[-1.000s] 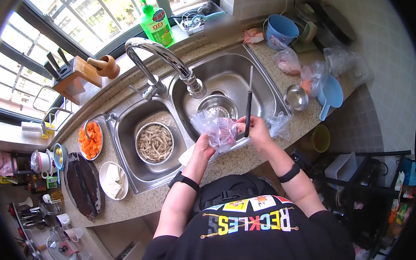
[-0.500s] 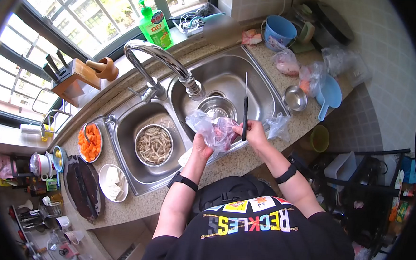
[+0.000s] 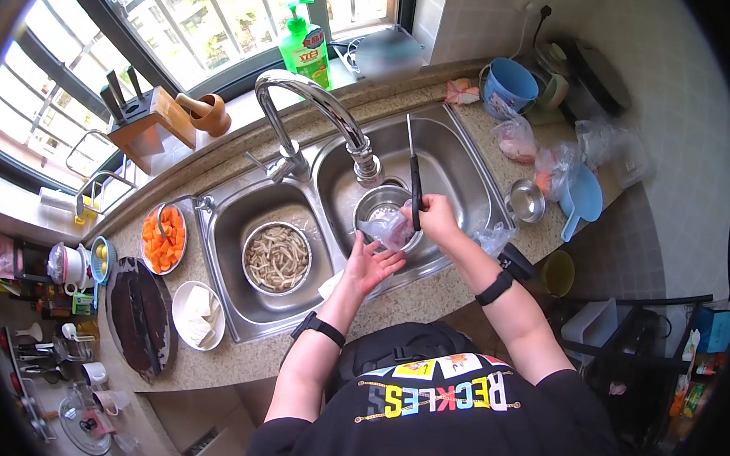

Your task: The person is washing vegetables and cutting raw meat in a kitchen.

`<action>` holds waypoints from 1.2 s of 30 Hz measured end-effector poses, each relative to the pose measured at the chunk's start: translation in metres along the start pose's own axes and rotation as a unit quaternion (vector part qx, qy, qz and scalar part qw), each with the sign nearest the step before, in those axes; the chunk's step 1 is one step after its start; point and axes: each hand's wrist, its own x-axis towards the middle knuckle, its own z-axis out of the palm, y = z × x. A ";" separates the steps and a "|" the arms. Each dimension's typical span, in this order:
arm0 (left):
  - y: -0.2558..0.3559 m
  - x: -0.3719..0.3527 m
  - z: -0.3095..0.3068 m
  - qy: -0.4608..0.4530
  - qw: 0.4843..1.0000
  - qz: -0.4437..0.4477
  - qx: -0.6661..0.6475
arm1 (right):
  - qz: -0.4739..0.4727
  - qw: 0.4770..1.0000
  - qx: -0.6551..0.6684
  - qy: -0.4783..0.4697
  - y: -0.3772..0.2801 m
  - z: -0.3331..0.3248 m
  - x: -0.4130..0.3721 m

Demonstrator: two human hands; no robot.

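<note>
In my right hand (image 3: 437, 219) is a black-handled tool (image 3: 416, 185) with a slim metal blade pointing up and away, seen edge-on. The same hand's fingertips pinch a clear plastic bag (image 3: 388, 229) with something pinkish in it. The bag hangs over a round metal bowl (image 3: 375, 202) in the right sink basin (image 3: 457, 162) and covers part of it. My left hand (image 3: 369, 264) is turned palm up with its fingers spread, just below the bag, holding nothing. A metal bowl of pale strips in water (image 3: 277, 258) sits in the left basin (image 3: 241, 208).
A tall faucet (image 3: 307, 86) arches over the sink. Left of it stand a bowl of orange chunks (image 3: 164, 241), a white bowl with white pieces (image 3: 198, 315) and a dark board (image 3: 138, 319). Bagged food (image 3: 516, 140), a metal cup (image 3: 525, 201) and blue containers (image 3: 584, 195) are at the right.
My left hand has let go of the bag and opened. My right hand, still with the tool and bag, has tilted the blade leftward. The view has shifted slightly.
</note>
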 end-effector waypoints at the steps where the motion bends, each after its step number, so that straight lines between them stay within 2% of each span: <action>1: -0.002 0.000 0.005 0.037 0.999 0.009 0.012 | -0.008 1.000 0.025 -0.003 0.000 0.004 0.004; 2: -0.006 0.005 0.005 0.036 0.999 0.010 0.009 | -0.014 0.999 0.050 -0.006 0.002 0.007 0.005; 4: -0.013 0.009 0.013 0.035 0.969 0.113 0.218 | -0.020 1.000 0.005 0.007 -0.001 0.008 0.011; 6: -0.009 0.015 0.015 0.065 0.964 0.144 0.212 | -0.020 0.997 0.075 -0.010 -0.005 0.008 0.015; 8: 0.003 0.025 0.010 0.123 0.874 0.228 0.412 | -0.034 0.999 0.028 0.012 -0.011 0.002 0.020; 10: 0.008 0.018 0.026 0.130 0.862 0.260 0.415 | -0.047 0.998 -0.015 0.037 -0.024 -0.007 0.021; 12: 0.018 0.014 0.033 0.104 0.828 0.324 0.446 | -0.066 0.989 0.131 0.011 -0.034 -0.014 0.018; 14: 0.031 0.012 0.039 0.063 0.822 0.333 0.457 | -0.064 0.988 0.139 0.023 -0.038 -0.017 0.016; 16: 0.029 -0.005 0.059 0.028 0.864 0.308 0.397 | -0.052 0.981 0.183 0.023 -0.044 -0.021 0.008; 17: 0.031 -0.007 0.057 0.030 0.863 0.310 0.397 | -0.057 0.980 0.187 0.030 -0.043 -0.022 0.004; 19: 0.034 -0.014 0.051 0.022 0.927 0.181 0.327 | -0.031 0.981 0.189 0.006 -0.053 -0.029 -0.017; 20: 0.032 -0.016 0.048 0.022 0.927 0.182 0.327 | -0.004 0.982 0.189 -0.013 -0.055 -0.032 -0.028; 22: 0.023 -0.018 0.046 0.045 0.976 0.060 0.204 | -0.014 0.983 0.181 -0.026 -0.042 -0.031 -0.047; 23: 0.017 -0.019 0.047 0.053 0.983 0.025 0.176 | -0.008 0.984 0.171 -0.043 -0.035 -0.029 -0.057; 24: 0.011 -0.016 0.043 0.053 0.983 0.024 0.177 | -0.002 0.985 0.160 -0.060 -0.026 -0.027 -0.067; 26: -0.001 -0.009 0.035 -0.063 0.982 0.021 0.175 | -0.001 0.980 0.171 -0.102 -0.007 -0.019 -0.089; 27: -0.006 -0.009 0.039 -0.047 0.976 0.057 0.202 | 0.021 0.977 0.182 -0.111 0.000 -0.016 -0.100; 28: -0.010 -0.005 0.034 -0.052 0.976 0.048 0.207 | 0.011 0.974 0.193 -0.118 0.010 -0.012 -0.108; 30: -0.018 0.007 0.022 -0.002 0.937 0.168 0.308 | 0.025 0.968 0.228 -0.101 0.025 -0.010 -0.124; 31: -0.019 0.008 0.024 0.001 0.941 0.175 0.289 | 0.028 0.969 0.232 -0.083 0.028 -0.015 -0.131; 34: -0.022 0.001 0.036 -0.020 0.897 0.228 0.377 | 0.049 0.974 0.215 -0.044 0.034 -0.027 -0.149; 36: -0.028 0.002 0.046 -0.038 0.876 0.244 0.414 | 0.041 0.972 0.228 0.036 0.045 -0.038 -0.163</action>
